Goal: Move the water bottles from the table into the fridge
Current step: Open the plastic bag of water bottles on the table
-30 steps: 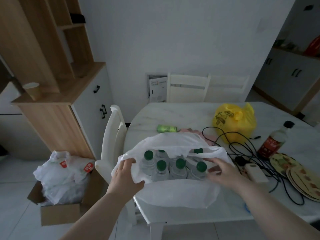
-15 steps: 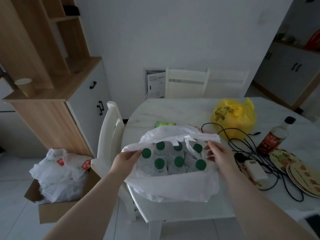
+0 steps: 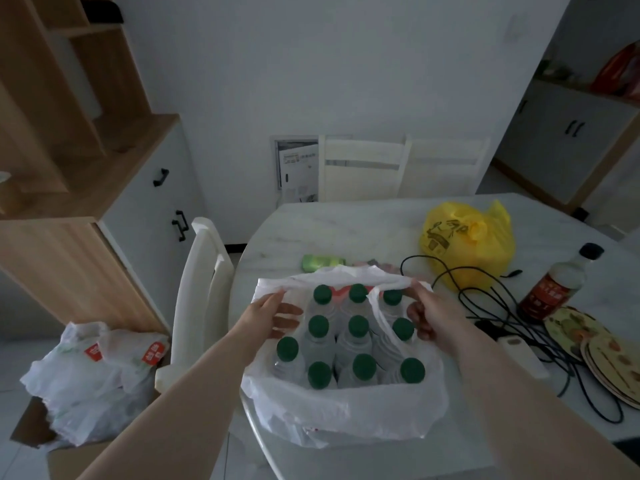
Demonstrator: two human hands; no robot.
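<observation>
The bag (image 3: pixel 346 410) is held open, pinched by left hand (image 3: pixel 266 317) and right hand (image 3: pixel 433 317). A water bottle (image 3: pixel 358 325) must next be grasped.

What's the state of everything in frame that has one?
white plastic bag, open, standing on the table, mouth held apart.
water bottles, upright in the white plastic bag, green caps on.
left hand, pinches the bag's left rim.
right hand, pinches the bag's right rim.
yellow bag, knotted shut.
sauce bottle, upright, black cap on.
cabinet doors, shut.
</observation>
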